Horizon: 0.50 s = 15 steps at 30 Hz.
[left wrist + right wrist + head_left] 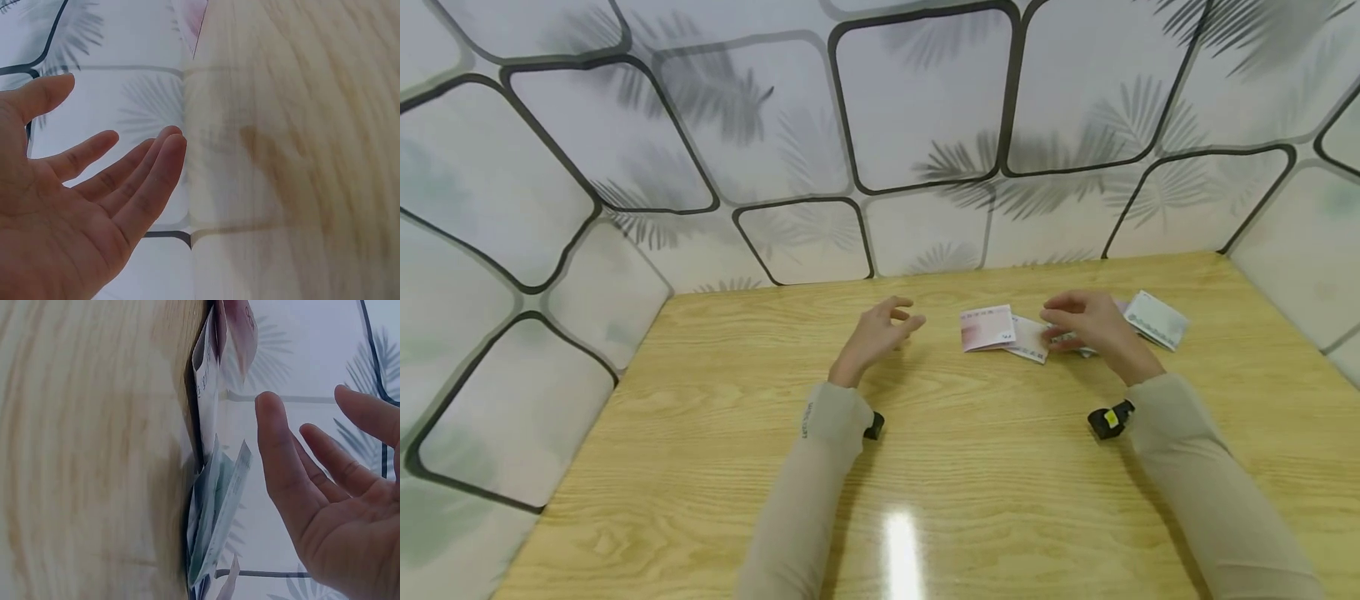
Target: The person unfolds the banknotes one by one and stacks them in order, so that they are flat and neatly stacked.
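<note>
Several folded banknotes lie in a row on the wooden table. A pink banknote (987,327) is at the left end of the row, overlapping a paler banknote (1030,342). At the right end sits a pale green banknote (1157,318). My right hand (1093,323) hovers over the middle of the row, its fingers relaxed and nothing in them, partly hiding the notes below. In the right wrist view, folded greenish banknotes (219,519) stand slightly spread near its fingers. To the left of the row, my left hand (880,332) is held above the table, empty, with fingers loosely extended.
The wood-grain table (700,467) meets a patterned wall (925,225) at the back, with further panels at the left and right. A small black device (1108,420) is on the right wrist, another (874,426) on the left.
</note>
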Tool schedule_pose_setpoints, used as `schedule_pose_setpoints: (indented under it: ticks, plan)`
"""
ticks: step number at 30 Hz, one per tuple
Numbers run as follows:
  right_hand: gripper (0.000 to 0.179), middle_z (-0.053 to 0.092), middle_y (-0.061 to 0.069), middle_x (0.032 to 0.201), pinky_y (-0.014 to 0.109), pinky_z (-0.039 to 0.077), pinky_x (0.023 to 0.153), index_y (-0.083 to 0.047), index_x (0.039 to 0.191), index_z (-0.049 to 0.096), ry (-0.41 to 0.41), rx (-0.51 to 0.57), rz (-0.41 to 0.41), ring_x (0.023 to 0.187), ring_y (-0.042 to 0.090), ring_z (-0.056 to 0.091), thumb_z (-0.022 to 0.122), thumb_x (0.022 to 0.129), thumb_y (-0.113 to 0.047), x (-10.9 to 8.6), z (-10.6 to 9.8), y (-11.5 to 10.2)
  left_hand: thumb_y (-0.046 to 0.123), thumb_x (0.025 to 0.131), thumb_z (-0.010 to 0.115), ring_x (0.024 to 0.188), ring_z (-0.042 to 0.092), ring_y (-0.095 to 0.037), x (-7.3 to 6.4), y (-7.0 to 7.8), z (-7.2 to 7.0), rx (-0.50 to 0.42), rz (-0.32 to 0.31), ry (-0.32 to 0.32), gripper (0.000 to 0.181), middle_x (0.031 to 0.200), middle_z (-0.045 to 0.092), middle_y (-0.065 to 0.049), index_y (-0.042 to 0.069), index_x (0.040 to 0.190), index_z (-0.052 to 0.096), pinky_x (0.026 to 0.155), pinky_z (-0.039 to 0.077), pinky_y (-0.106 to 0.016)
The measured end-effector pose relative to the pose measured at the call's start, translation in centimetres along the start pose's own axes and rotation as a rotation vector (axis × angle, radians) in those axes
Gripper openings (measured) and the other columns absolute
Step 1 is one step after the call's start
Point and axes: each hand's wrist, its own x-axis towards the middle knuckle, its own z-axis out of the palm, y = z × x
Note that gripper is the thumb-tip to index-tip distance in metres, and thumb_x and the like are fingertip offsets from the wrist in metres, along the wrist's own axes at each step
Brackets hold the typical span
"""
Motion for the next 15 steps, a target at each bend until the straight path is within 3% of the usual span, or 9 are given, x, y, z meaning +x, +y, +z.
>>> schedule_pose_setpoints:
  ticks: [15]
  plan:
    - [0.053,0.041,0.028,0.127,0.039,0.052,0.079,0.011,0.131,0.034,-0.054,0.020,0.052,0.093,0.026,0.062,0.052,0.094,-0.023,0.5,-0.1,-0.4,0.036,0.092,0.053,0.095,0.061,-0.029,1.3,1.3,1.8,-0.150,-0.049,-0.067,0.053,0.122,0.051,-0.017,0.005,0.134,0.041,0.073,0.055,-0.035]
